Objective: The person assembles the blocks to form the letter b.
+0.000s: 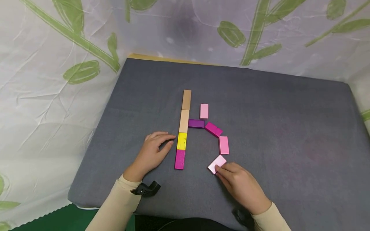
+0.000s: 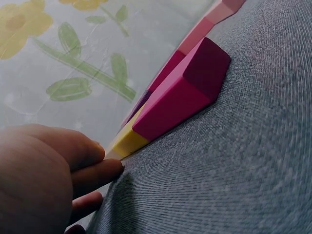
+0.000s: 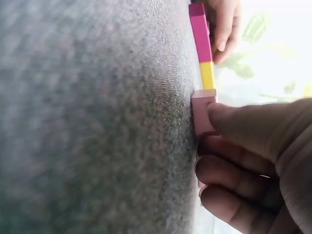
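Observation:
My right hand (image 1: pixel 242 186) pinches a pale pink block (image 1: pixel 219 159) between thumb and fingers. That block lies slanted on the table, one corner near the lower end of a pink block (image 1: pixel 224 145). Above come a slanted magenta block (image 1: pixel 213 129) and a purple block (image 1: pixel 196 124), together making a curve. The purple one meets a straight column of two tan blocks (image 1: pixel 184 121), a yellow block (image 1: pixel 181 141) and a magenta block (image 1: pixel 180 159). Left of the column rests my left hand (image 1: pixel 150 155), fingers loosely extended, fingertips beside the yellow block; whether they touch is unclear.
Another pink block (image 1: pixel 204 111) lies by itself above the purple one. The grey cloth-covered table (image 1: pixel 289 128) stretches out to the right. Behind it and on the left hangs a white curtain (image 1: pixel 185 35) with green leaves.

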### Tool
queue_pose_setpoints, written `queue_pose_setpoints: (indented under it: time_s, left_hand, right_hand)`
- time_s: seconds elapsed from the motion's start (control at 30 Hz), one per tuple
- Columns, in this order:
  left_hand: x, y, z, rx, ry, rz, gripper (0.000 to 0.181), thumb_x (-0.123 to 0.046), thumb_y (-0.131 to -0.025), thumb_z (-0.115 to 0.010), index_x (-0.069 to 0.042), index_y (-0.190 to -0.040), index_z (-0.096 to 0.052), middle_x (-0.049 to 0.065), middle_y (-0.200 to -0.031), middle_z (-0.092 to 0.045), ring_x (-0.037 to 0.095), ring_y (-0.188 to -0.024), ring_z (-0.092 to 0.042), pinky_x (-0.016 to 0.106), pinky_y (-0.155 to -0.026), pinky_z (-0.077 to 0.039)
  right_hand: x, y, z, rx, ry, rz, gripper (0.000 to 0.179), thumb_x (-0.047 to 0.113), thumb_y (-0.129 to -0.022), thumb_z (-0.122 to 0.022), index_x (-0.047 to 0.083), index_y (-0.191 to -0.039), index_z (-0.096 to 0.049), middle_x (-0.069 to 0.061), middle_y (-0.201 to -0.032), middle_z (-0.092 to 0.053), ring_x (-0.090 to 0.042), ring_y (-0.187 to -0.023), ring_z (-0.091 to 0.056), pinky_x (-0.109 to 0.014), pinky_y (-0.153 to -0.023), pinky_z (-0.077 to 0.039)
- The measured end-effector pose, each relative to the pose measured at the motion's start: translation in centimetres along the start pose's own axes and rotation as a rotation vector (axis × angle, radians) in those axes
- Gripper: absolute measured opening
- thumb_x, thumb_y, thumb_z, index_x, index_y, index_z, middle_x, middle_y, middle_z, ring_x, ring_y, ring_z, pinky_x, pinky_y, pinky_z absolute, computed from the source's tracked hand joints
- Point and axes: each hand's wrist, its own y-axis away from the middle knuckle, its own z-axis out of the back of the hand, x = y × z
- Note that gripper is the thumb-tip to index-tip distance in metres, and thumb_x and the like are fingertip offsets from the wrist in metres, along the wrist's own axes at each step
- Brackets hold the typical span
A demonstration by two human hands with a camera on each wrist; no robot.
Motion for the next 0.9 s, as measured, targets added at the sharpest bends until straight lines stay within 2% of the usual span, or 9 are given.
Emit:
queue_pose_setpoints:
  time_s: [0.2, 0.5, 0.9]
  left_hand:
    - [0.14, 0.06, 0.02, 0.002, -0.001, 0.003, 0.027, -0.02, -0.103, -0.068, -0.013, -0.128, -0.076, 0.005, -0.127, -0.075, 0.027, -0.132, -0.059, 0.054, -0.113, -0.036]
    - [0.08, 0.01, 0.08, 0.0, 0.003, -0.002, 0.027, -0.019, -0.103, -0.068, -0.012, -0.128, -0.076, 0.006, -0.127, -0.075, 0.027, -0.132, -0.059, 0.054, -0.113, -0.036]
    - [0.11, 0.0, 0.09, -0.004, 0.004, -0.007, 0.026, -0.019, -0.103, -0.068, -0.012, -0.127, -0.077, 0.006, -0.126, -0.076, 0.027, -0.132, -0.059, 0.054, -0.113, -0.036]
  right_hand:
    - [-0.04, -0.35, -0.07, -0.017, 0.027, 0.023, 0.03, 0.002, -0.074, -0.092, 0.006, -0.101, -0.082, 0.002, -0.084, -0.071, -0.011, -0.073, -0.062, -0.03, -0.065, -0.056]
    - [-0.08, -0.48, -0.28, -0.018, 0.038, 0.028, 0.028, 0.002, -0.074, -0.092, 0.005, -0.1, -0.082, 0.001, -0.083, -0.073, -0.012, -0.072, -0.063, -0.031, -0.065, -0.056]
    - [-0.02, -0.51, -0.29, -0.033, 0.008, -0.015, 0.027, 0.003, -0.075, -0.091, 0.006, -0.101, -0.082, 0.001, -0.083, -0.073, -0.011, -0.073, -0.064, -0.032, -0.065, -0.057]
